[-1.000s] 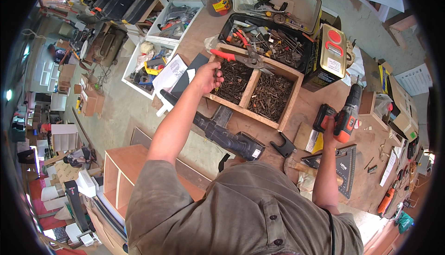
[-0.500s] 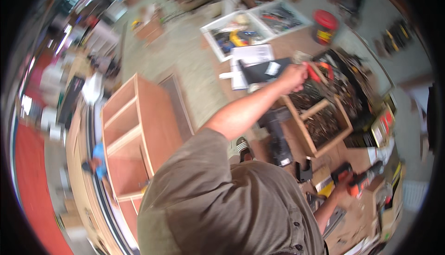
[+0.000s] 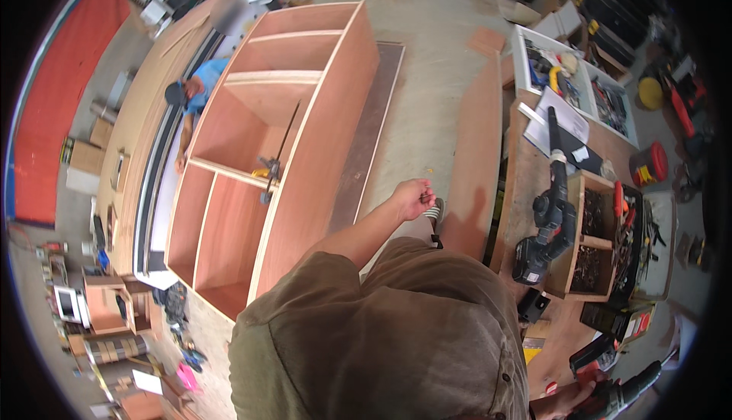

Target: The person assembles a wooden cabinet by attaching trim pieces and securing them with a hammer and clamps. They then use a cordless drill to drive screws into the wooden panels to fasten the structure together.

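My left hand (image 3: 414, 199) is held out in front of my body, its fingers curled closed. Something small and dark seems to sit at the fingertips, too small to name. At the lower right, my right hand (image 3: 568, 401) grips a red and black cordless drill (image 3: 627, 391), partly cut off by the dark rim. To the left stands a plywood cabinet (image 3: 309, 160) with open compartments. A bar clamp (image 3: 268, 170) with yellow parts is fixed on its divider.
The workbench (image 3: 526, 191) on my right bears a black cordless blower (image 3: 550, 229), a wooden box (image 3: 583, 294) of screws, hand tools (image 3: 627, 225) and a white divided tray (image 3: 522, 46). Beyond the cabinet a person in blue (image 3: 206, 80) leans in. A dark panel (image 3: 374, 115) lies alongside the cabinet.
My left hand has left the screw box area and come back toward my body, fingers closed. My view has swung left toward the cabinet. The right hand still holds the drill.
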`<state>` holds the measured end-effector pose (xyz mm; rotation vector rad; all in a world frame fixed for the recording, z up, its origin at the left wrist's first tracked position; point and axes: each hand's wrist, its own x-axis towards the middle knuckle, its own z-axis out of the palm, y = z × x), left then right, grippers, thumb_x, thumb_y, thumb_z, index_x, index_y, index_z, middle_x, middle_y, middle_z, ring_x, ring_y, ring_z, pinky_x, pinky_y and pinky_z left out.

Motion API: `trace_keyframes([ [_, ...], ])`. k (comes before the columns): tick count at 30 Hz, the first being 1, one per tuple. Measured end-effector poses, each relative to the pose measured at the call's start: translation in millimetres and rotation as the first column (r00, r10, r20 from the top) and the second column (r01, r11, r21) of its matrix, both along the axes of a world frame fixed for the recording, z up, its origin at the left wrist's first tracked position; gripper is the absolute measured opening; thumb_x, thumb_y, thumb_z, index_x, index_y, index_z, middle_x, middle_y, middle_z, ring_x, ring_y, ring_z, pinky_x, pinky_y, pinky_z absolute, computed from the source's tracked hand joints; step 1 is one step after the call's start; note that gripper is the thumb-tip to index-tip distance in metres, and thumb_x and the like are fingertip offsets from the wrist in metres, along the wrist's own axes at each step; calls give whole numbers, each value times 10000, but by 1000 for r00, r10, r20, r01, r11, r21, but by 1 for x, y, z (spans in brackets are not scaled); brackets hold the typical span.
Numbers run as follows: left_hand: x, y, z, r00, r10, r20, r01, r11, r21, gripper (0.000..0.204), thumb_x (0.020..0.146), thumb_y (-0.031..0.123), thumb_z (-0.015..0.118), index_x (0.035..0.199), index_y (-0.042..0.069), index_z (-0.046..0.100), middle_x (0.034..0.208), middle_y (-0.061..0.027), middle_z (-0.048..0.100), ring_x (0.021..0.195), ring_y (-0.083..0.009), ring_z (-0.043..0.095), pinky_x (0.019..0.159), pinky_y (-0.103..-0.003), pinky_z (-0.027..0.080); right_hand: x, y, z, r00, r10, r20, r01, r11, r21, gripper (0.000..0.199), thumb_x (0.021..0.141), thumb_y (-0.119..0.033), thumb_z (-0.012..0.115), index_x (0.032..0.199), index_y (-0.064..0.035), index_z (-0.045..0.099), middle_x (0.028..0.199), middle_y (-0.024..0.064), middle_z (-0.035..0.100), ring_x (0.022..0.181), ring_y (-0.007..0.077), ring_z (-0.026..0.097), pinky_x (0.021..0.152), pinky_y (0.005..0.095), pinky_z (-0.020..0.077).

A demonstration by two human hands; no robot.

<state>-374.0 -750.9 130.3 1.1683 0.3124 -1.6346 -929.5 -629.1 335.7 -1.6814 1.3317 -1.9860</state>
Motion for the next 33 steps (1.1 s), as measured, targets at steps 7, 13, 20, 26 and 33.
trace_keyframes([
  [7, 44, 99, -11, 987, 150, 60, -151, 988, 21, 180, 966, 17, 458, 1116, 111, 489, 922, -58, 570, 871, -236, 590, 715, -356, 528, 121, -56, 46, 620, 751, 229, -771, 637, -1, 472, 817, -344, 708, 1073, 25, 561, 936, 151, 578, 927, 301, 563, 877, 439, 490],
  [13, 81, 165, -35, 945, 323, 49, -323, 946, -8, 142, 969, 63, 479, 1104, 103, 500, 834, -48, 561, 822, -230, 602, 694, -348, 525, 280, -71, 35, 440, 840, 316, -895, 437, 83, 546, 773, -344, 715, 1122, 7, 484, 871, 110, 521, 827, 265, 517, 769, 442, 468],
  [20, 122, 226, -49, 895, 419, -152, -436, 894, -103, 77, 973, 99, 510, 1046, 121, 516, 827, -19, 564, 719, -152, 565, 557, -263, 446, 395, -62, -34, 310, 793, 524, -925, 126, 358, 633, 783, -199, 705, 1309, 24, 432, 878, 80, 555, 790, 192, 542, 805, 402, 468],
  [26, 157, 268, -75, 851, 506, -140, -520, 850, -90, 10, 983, 135, 527, 979, 127, 528, 840, -18, 566, 669, -135, 542, 526, -261, 435, 478, -54, -123, 368, 810, 456, -847, 89, 525, 156, 759, -76, 638, 901, -33, 588, 830, 40, 573, 768, 151, 556, 704, 306, 459],
  [33, 189, 283, -166, 804, 580, -132, -593, 796, -117, 146, 1036, 225, 424, 972, 137, 522, 928, -52, 605, 776, -199, 661, 580, -311, 537, 550, -69, -264, 307, 779, 547, -745, -162, 648, 245, 726, -60, 675, 958, -40, 597, 868, 47, 597, 779, 135, 561, 696, 286, 466],
])
